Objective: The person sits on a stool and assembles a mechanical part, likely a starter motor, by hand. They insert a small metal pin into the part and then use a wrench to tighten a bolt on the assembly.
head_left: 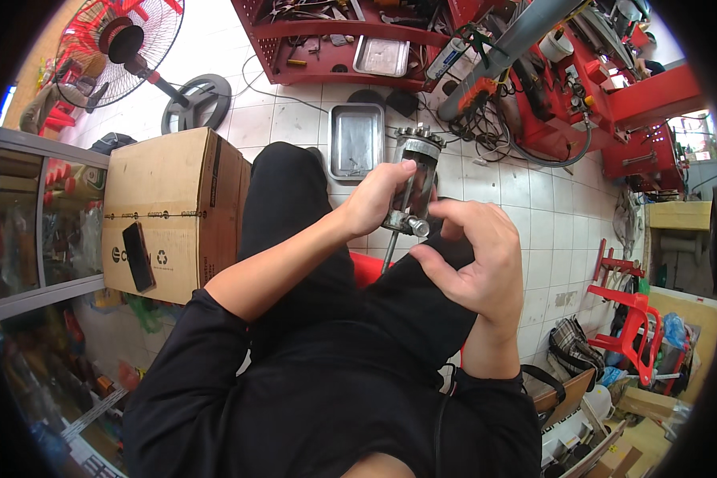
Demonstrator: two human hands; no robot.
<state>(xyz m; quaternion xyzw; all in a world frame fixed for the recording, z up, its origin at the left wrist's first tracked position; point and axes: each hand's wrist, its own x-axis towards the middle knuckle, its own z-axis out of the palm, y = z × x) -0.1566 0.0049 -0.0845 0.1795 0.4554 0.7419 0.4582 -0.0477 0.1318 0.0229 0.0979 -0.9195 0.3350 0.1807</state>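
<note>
My left hand [374, 197] is wrapped round a cylindrical metal part [416, 171], held upright above my lap. The part has a dark body, a toothed ring at its top, a shiny round fitting [417, 227] low on its side, and a thin rod [390, 251] coming out below. Close to that fitting, on the right, my right hand [478, 255] has its thumb and forefinger apart; I see nothing held between them. Its other fingers are curled and partly hidden.
A metal tray [356, 143] lies on the tiled floor beyond my knees. To the left are a cardboard box [159, 199] with a phone [138, 256] on it and a standing fan [123, 44]. Ahead stands a red tool cart [327, 32]; cables [486, 131] and red machinery [558, 103] are at the right.
</note>
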